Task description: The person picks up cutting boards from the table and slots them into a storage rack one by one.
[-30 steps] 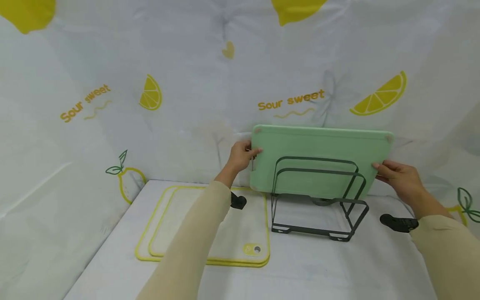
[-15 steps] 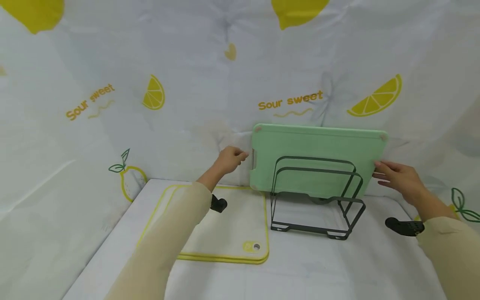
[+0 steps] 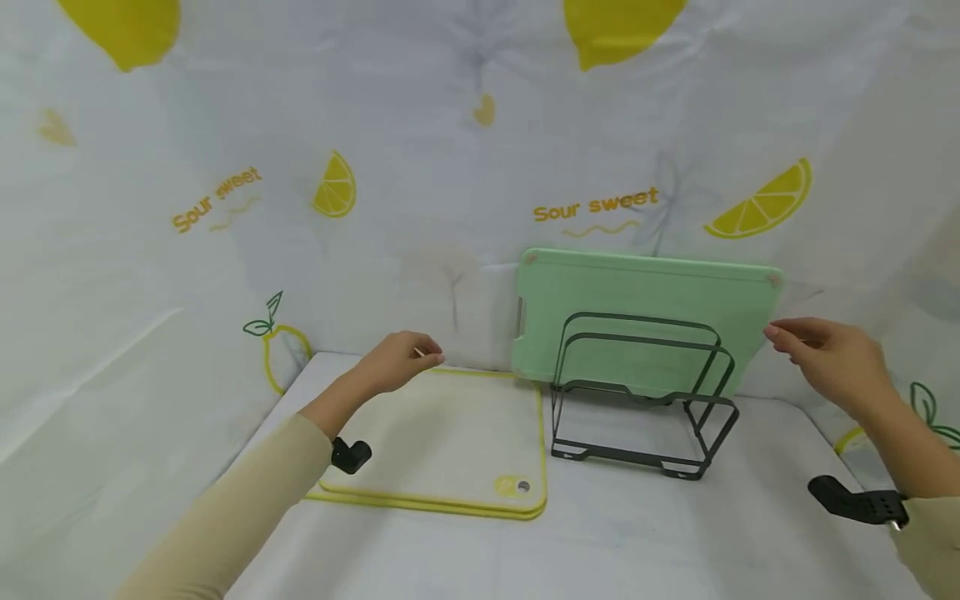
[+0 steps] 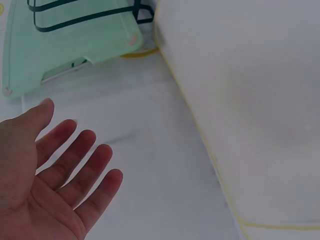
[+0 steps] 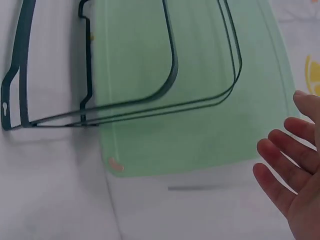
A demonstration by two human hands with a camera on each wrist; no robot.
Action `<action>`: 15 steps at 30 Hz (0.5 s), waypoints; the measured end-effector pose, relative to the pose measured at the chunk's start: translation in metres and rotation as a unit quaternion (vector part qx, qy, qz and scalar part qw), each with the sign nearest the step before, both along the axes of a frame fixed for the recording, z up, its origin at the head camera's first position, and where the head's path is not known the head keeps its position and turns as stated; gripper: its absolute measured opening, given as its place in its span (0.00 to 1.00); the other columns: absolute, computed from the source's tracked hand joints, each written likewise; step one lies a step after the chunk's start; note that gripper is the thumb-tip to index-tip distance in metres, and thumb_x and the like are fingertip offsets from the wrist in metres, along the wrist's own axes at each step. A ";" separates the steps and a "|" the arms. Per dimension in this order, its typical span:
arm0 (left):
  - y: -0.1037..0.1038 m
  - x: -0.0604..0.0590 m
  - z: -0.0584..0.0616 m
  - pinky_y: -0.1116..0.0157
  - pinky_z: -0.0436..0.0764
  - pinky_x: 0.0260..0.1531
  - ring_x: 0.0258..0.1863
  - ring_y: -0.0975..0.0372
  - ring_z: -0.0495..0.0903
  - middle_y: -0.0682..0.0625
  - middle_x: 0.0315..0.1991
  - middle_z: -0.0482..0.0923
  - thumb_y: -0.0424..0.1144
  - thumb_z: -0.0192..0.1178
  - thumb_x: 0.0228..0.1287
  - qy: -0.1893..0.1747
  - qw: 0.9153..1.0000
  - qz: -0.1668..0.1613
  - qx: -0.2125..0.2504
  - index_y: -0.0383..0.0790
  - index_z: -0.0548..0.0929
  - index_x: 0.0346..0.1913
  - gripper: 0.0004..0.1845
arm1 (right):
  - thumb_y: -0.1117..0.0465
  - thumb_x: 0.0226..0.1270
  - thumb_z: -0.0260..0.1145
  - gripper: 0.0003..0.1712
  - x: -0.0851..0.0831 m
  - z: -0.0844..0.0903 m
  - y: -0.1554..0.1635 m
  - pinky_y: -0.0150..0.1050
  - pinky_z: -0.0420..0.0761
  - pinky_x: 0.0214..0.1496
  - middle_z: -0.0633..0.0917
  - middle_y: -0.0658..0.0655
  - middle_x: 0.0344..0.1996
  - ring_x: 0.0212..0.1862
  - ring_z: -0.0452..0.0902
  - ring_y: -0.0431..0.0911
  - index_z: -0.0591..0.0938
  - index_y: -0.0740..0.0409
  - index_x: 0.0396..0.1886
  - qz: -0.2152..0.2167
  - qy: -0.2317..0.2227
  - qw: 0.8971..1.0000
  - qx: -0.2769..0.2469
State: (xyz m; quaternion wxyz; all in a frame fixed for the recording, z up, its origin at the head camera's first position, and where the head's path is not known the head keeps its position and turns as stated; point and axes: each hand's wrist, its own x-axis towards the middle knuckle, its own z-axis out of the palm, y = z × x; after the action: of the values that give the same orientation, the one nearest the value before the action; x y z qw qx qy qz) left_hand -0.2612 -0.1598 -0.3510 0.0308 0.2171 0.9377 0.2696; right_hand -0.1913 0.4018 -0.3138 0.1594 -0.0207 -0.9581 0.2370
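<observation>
Head view: the left hand (image 3: 396,360) sits left of centre, fingers loosely bent and holding nothing, over the far edge of the cream cutting boards (image 3: 450,437). The left wrist view confirms it: the palm (image 4: 47,175) is spread, fingers straight, nothing between them, and the white cloth surface (image 4: 145,165) lies beyond. The green cutting board (image 3: 645,321) stands to the right of this hand, apart from it, with a clear strip of backdrop between fingertips and board edge.

The right hand (image 3: 832,358) is at the right of the frame, fingers relaxed and extended, holding nothing. Its fingertips lie just beside the green board's right edge; contact cannot be confirmed from this view. In the right wrist view the fingers (image 5: 287,165) are straight, with a visible gap to the green board (image 5: 200,100) (no grip on it).

The green board stands on its long edge in the rear slot of the dark wire rack (image 3: 641,400), leaning back toward the lemon-print backdrop (image 3: 450,167). The rack's two front loops cross in front of the board's lower half. The rack stands right of centre on the white surface, just beside the cream boards.

The cream boards (two, stacked, yellow-rimmed) lie flat at lower centre-left, a hanging hole (image 3: 522,486) at their near right corner.

A black wrist mount shows under each sleeve.
</observation>
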 end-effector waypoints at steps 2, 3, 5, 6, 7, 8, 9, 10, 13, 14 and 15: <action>-0.012 0.006 -0.004 0.51 0.83 0.52 0.54 0.50 0.83 0.44 0.54 0.85 0.48 0.57 0.76 0.011 1.000 -0.003 0.000 0.39 0.84 0.58 0.18 | 0.42 0.77 0.57 0.34 0.007 0.002 -0.013 0.33 0.72 0.30 0.84 0.74 0.52 0.38 0.81 0.34 0.78 0.67 0.63 0.010 0.023 1.000 0.001; -0.017 0.010 -0.007 0.51 0.83 0.52 0.54 0.51 0.83 0.45 0.54 0.85 0.49 0.57 0.76 0.013 1.000 -0.001 -0.001 0.40 0.84 0.58 0.19 | 0.42 0.76 0.58 0.32 0.010 0.002 -0.020 0.31 0.72 0.31 0.85 0.74 0.52 0.39 0.81 0.33 0.79 0.66 0.62 0.015 0.036 0.999 0.002; -0.028 0.016 -0.012 0.50 0.82 0.53 0.55 0.51 0.82 0.46 0.56 0.84 0.50 0.58 0.75 0.018 1.000 0.006 -0.006 0.41 0.84 0.58 0.20 | 0.46 0.75 0.62 0.28 0.015 0.003 -0.035 0.28 0.72 0.32 0.85 0.73 0.52 0.43 0.83 0.39 0.82 0.64 0.60 0.038 0.067 0.997 0.004; -0.033 0.020 -0.015 0.50 0.82 0.53 0.56 0.51 0.82 0.46 0.57 0.84 0.51 0.58 0.74 0.022 1.000 0.010 -0.014 0.42 0.83 0.58 0.20 | 0.47 0.74 0.63 0.26 0.017 0.002 -0.043 0.25 0.72 0.31 0.86 0.72 0.51 0.39 0.81 0.30 0.83 0.63 0.58 0.050 0.083 0.995 0.008; -0.039 0.024 -0.017 0.49 0.82 0.54 0.57 0.51 0.81 0.47 0.58 0.83 0.52 0.59 0.74 0.025 0.999 0.017 -0.020 0.43 0.83 0.58 0.20 | 0.48 0.73 0.65 0.24 0.019 0.001 -0.051 0.22 0.71 0.30 0.87 0.71 0.50 0.36 0.80 0.26 0.84 0.62 0.57 0.060 0.097 0.993 0.013; -0.044 0.029 -0.019 0.49 0.81 0.54 0.57 0.51 0.81 0.47 0.58 0.83 0.53 0.59 0.73 0.028 0.999 0.028 -0.026 0.45 0.83 0.59 0.21 | 0.49 0.72 0.66 0.22 0.021 0.000 -0.060 0.18 0.71 0.29 0.88 0.69 0.49 0.34 0.76 0.20 0.85 0.61 0.56 0.073 0.110 0.991 0.015; -0.049 0.034 -0.020 0.49 0.81 0.54 0.57 0.51 0.81 0.47 0.59 0.83 0.54 0.60 0.72 0.033 0.998 0.037 -0.031 0.46 0.83 0.59 0.21 | 0.51 0.72 0.67 0.21 0.023 -0.002 -0.069 0.18 0.72 0.30 0.88 0.69 0.48 0.34 0.79 0.25 0.85 0.61 0.55 0.087 0.119 0.989 0.016; -0.054 0.038 -0.022 0.49 0.81 0.54 0.57 0.50 0.81 0.47 0.59 0.83 0.54 0.61 0.71 0.043 0.997 0.043 -0.037 0.46 0.83 0.59 0.21 | 0.52 0.71 0.68 0.20 0.025 -0.003 -0.077 0.18 0.73 0.30 0.88 0.69 0.46 0.34 0.83 0.32 0.85 0.61 0.55 0.101 0.126 0.987 0.019; -0.070 0.052 -0.024 0.49 0.81 0.51 0.55 0.50 0.82 0.46 0.58 0.83 0.54 0.63 0.70 0.064 0.995 0.064 -0.043 0.47 0.83 0.59 0.22 | 0.55 0.69 0.70 0.18 0.030 -0.010 -0.101 0.19 0.75 0.35 0.90 0.64 0.42 0.35 0.86 0.46 0.86 0.59 0.53 0.137 0.154 0.978 0.037; -0.074 0.057 -0.025 0.49 0.81 0.51 0.55 0.50 0.82 0.46 0.58 0.83 0.54 0.63 0.70 0.071 0.995 0.066 -0.039 0.47 0.83 0.59 0.22 | 0.56 0.67 0.72 0.17 0.032 -0.013 -0.109 0.22 0.78 0.36 0.90 0.62 0.41 0.36 0.86 0.48 0.86 0.58 0.53 0.149 0.165 0.974 0.043; -0.078 0.062 -0.026 0.49 0.81 0.52 0.55 0.49 0.82 0.46 0.58 0.83 0.54 0.63 0.69 0.079 0.994 0.067 -0.035 0.46 0.83 0.60 0.22 | 0.57 0.66 0.72 0.17 0.034 -0.016 -0.116 0.26 0.80 0.36 0.90 0.61 0.40 0.37 0.86 0.54 0.86 0.58 0.53 0.159 0.172 0.971 0.048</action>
State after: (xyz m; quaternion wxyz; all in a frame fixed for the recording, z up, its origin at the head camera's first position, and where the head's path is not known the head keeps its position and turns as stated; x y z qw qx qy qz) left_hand -0.1992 -0.2375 -0.3765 -0.0534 0.1734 0.9585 0.2199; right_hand -0.1576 0.2857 -0.3294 0.2829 0.1803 -0.9176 0.2132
